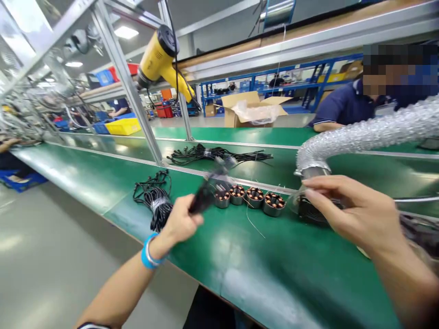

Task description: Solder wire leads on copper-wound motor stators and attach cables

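Note:
My left hand [183, 219], with a blue band at the wrist, is closed around a dark elongated object [206, 192]. Motion blurs that object, so its kind cannot be made out. Just beyond it stand several motor stators [254, 197] with copper windings, in a row on the green bench [219, 242]. A thin loose wire [254, 224] trails from one of them. My right hand [353, 214] is raised at the right, thumb and forefinger close together in a pinch. Whatever lies between these fingertips is too unclear to name. Behind it sits a black boxy unit [313, 210] under the silver duct.
Left of the stators lies a tied black cable bundle [156, 201]; another cable bundle [209, 154] lies behind the rail. A yellow heat gun [161, 59] hangs from the frame. The silver flexible duct [363, 132] crosses the right side. A co-worker [343, 103] sits opposite, near an open carton [254, 109].

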Tool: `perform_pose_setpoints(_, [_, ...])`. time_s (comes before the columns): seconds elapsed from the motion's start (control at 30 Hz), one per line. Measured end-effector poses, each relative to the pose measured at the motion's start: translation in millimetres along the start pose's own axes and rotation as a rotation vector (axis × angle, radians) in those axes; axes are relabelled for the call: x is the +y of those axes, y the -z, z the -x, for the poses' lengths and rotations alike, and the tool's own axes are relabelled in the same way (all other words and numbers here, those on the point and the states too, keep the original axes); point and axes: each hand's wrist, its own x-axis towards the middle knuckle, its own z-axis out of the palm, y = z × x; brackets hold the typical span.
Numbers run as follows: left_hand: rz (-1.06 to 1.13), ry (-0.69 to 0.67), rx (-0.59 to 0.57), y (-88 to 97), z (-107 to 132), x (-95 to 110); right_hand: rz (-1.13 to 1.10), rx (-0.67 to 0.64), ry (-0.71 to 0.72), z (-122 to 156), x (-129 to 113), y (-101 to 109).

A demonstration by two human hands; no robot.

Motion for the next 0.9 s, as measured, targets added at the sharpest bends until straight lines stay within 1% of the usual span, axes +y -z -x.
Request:
perform_pose_setpoints(0.03, [0.150, -0.020, 0.118, 20.4, -8.8, 10.8, -0.024, -0.023, -0.045, -0.2, -0.4, -9.5])
perform_pose_setpoints(0.07, [0.288, -0.078, 0.195, 41.2, -16.7, 23.5, -0.061, -0.081, -0.063, 0.3, -2.8, -21.6])
perform_pose_setpoints(0.1, [0.411, -0.164, 0.279, 61.8, -23.4, 37.9, -0.113, -0.163, -0.056, 1.4, -7.6, -36.1])
perform_pose_setpoints(0.17, [0.577, -0.292, 0.324, 100.0, -32.1, 69.8, -0.233, -0.335, -0.009, 4.0, -24.8, -69.5])
perform_pose_setpoints(0.23, [0.693, -0.342, 0.363, 131.0, -35.0, 100.8, -0.324, -0.432, 0.032, 6.4, -51.5, -104.6])
perform_pose_setpoints(0.27, [0.745, -0.364, 0.393, 143.0, -35.1, 114.2, -0.355, -0.476, 0.054, 7.5, -67.2, -121.2])
perform_pose_setpoints(0.33, [0.849, -0.395, 0.474, 159.8, -35.1, 134.1, -0.443, -0.558, 0.120, 10.0, -99.7, -149.9])
perform_pose_setpoints(0.4, [0.956, -0.383, 0.565, 168.8, -37.6, 143.6, -0.557, -0.658, 0.134, 14.3, -127.6, -171.0])
perform_pose_setpoints(0.47, [1.034, -0.338, 0.645, 173.1, -43.9, 142.5, -0.697, -0.740, 0.064, 20.4, -145.6, -184.1])
perform_pose_setpoints(0.5, [1.051, -0.324, 0.680, 174.5, -48.3, 138.3, -0.769, -0.777, 0.015, 23.6, -149.9, -188.3])
perform_pose_setpoints(0.57, [1.038, -0.318, 0.755, 176.5, -58.3, 123.7, -0.895, -0.841, -0.053, 29.2, -149.8, -194.1])
perform_pose_setpoints(0.63, [1.001, -0.279, 0.856, 177.4, -68.5, 103.4, -0.976, -0.879, -0.063, 32.5, -141.3, -199.1])
perform_pose_setpoints(0.77, [0.974, -0.152, 1.043, 174.1, -85.4, 58.2, -1.089, -0.926, -0.016, 35.6, -118.6, -212.7])
perform_pose_setpoints(0.83, [0.964, -0.116, 1.106, 170.4, -91.8, 37.7, -1.119, -0.923, -0.004, 38.2, -110.8, -219.7])
perform_pose_setpoints(0.9, [0.956, -0.063, 1.134, 166.7, -96.4, 20.7, -1.111, -0.894, -0.006, 42.3, -105.3, -224.8])
